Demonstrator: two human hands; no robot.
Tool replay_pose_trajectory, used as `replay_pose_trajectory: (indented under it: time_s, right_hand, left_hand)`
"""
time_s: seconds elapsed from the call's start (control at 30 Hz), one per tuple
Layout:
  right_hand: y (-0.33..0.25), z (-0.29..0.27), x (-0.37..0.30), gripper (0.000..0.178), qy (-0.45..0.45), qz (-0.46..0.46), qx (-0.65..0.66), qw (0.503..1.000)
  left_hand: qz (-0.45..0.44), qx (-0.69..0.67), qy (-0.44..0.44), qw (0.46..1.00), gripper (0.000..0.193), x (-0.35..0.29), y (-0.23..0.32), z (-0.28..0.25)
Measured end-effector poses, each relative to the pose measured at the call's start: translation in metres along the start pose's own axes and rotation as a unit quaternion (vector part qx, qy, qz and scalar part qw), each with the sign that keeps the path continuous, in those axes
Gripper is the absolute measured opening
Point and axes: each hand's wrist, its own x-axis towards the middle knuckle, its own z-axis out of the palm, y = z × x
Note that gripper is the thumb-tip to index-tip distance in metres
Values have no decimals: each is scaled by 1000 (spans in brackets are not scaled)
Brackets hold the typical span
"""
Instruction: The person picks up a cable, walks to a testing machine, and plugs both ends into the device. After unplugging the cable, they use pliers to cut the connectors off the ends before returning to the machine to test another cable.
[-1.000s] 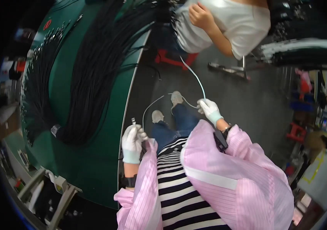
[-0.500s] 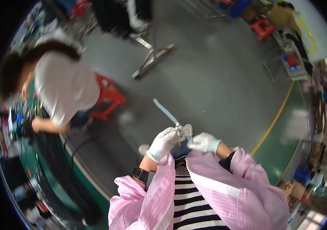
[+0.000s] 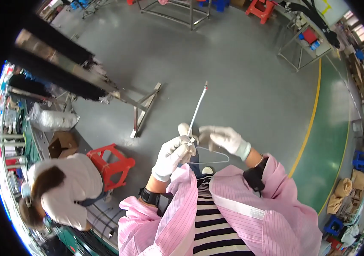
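My left hand (image 3: 170,157), in a white glove, is closed in a pinch on a thin white cable (image 3: 196,109). One length of the cable sticks out ahead of the fingers, with a small metallic-looking tip at its far end. A thin loop (image 3: 226,158) of it hangs to the right below the hands. A small white piece (image 3: 191,141) shows at the left fingertips; its kind I cannot make out. Just right of the cable is my right hand (image 3: 230,140), also gloved, its fingers stretched out and slightly blurred, with nothing seen in them.
A person in a white top (image 3: 69,185) sits by a red stool (image 3: 111,166) at the lower left. A metal rack (image 3: 141,109) hung with dark lengths stands ahead on the left. A yellow line (image 3: 314,115) crosses the floor on the right. A cardboard box (image 3: 62,145) lies at the left.
The view has turned, so the rack and seated person sit lower in it. The cable's free length now points up and slightly right instead of left. My right hand has risen with its fingers extended.
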Motion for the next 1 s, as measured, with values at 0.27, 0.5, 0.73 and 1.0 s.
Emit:
replay_pose_trajectory:
  time_s: [0.27, 0.5, 0.73, 1.0]
  right_hand:
    - [-111, -87, 227, 31, 65, 46, 231, 970]
    - [-173, -183, 391, 32, 38, 76, 192, 978]
    - [-232, -267, 597, 36, -54, 43, 185, 980]
    - [-309, -298, 837, 30, -195, 120, 174, 958]
  left_hand:
    - [-8, 49, -80, 996, 23, 216, 71, -93]
    - [20, 104, -138, 985, 21, 391, 168, -156]
    - [56, 181, -54, 981, 17, 562, 248, -244]
    - [49, 132, 152, 978, 14, 676, 356, -339]
